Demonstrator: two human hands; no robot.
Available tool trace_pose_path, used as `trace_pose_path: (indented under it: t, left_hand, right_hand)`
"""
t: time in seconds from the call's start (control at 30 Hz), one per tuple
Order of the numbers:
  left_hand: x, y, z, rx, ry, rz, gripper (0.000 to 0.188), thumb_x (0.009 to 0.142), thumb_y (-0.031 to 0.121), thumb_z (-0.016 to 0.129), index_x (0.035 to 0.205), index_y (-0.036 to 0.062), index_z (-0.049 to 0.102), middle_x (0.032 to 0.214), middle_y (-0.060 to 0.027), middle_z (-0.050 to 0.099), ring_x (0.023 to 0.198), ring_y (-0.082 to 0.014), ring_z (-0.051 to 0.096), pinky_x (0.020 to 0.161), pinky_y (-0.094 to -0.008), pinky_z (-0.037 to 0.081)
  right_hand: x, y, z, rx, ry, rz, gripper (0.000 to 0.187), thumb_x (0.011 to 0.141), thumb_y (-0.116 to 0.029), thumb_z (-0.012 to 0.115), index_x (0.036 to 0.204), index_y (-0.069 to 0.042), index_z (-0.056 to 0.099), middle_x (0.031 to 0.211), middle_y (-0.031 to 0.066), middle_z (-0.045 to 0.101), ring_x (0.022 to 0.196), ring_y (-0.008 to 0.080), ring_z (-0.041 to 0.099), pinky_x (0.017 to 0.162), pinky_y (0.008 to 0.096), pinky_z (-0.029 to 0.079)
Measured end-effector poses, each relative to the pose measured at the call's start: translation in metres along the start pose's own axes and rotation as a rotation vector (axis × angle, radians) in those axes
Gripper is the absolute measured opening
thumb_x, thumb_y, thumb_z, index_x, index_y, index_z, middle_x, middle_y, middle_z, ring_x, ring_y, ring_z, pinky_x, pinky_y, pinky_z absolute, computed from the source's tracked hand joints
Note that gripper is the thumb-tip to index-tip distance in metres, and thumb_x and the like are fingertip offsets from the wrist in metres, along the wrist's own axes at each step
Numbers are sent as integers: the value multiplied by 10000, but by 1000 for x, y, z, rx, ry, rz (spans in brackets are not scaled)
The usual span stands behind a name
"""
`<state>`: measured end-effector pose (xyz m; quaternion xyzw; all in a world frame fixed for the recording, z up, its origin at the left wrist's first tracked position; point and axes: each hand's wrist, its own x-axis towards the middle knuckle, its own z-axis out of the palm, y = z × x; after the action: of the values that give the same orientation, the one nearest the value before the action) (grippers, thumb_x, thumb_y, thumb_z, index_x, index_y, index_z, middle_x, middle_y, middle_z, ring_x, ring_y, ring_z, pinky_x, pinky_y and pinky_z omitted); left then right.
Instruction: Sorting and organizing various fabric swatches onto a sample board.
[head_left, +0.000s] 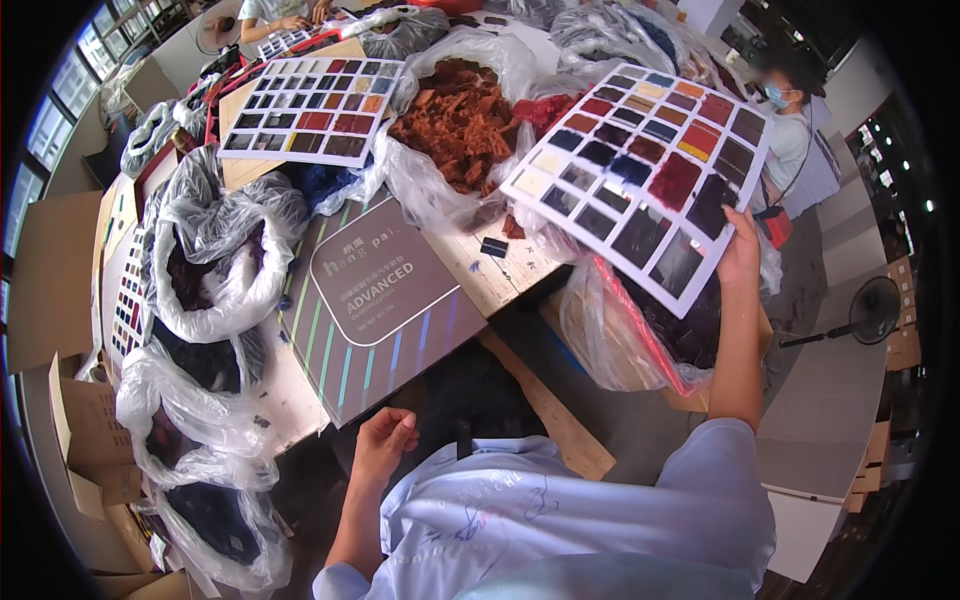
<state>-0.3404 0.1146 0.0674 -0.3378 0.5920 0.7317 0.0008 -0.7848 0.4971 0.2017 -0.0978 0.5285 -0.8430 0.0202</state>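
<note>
My right hand point(740, 248) is closed on the lower right edge of a white swatch card point(668, 215). The card is tilted over the bags, with rows of coloured fabric squares in black, grey, red, orange, yellow and cream. My left hand point(388, 440) is curled closed near the front edge of the table, by my shirt; whether anything small is inside its fingers is hidden. Between my hands and the bags lies a flat grey box point(400, 290) with coloured stripes. A small dark swatch point(494, 247) rests on the table to the right of that box.
A second swatch card point(310, 110) lies at the far left. Beside it, an open plastic bag holds rust-coloured scraps point(458, 125). Dark-filled plastic bags point(225, 260) line the left side. A masked person point(788, 125) is at the right; another person's hands point(292, 22) work at the far side.
</note>
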Motion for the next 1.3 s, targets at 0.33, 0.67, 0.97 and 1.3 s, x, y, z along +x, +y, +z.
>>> trace_pose_path:
  t: [0.33,0.67,0.97,1.3]
  left_hand:
    - [5,-23,-9,-33,103,-42,249,968,249,683,1005,5,652,789,-17,645,713,-88,591,666,-247,497]
    - [26,-23,-44,103,247,-44,265,959,247,679,1034,-7,666,799,-52,696,761,-110,646,703,-268,515]
    - [18,-17,-75,100,395,-101,275,955,258,676,1042,-3,670,811,-69,704,751,-128,657,704,-282,520]
    - [21,4,-79,340,394,32,282,954,286,667,1059,25,670,862,-151,722,805,-232,705,736,-327,535]
  right_hand:
    - [177,109,-78,-665,477,-268,361,987,-173,593,1308,-10,569,1281,139,620,1130,203,604,906,376,516]
    - [25,274,359,-188,-705,442,359,997,-174,601,1294,22,552,1143,120,668,1016,169,654,885,312,519]
    - [107,427,467,-256,-194,718,280,909,-345,716,1039,-107,649,899,57,673,754,210,631,680,370,506]
    - [108,330,486,40,-299,704,194,893,-266,723,999,-134,628,795,34,644,639,189,613,603,349,529]
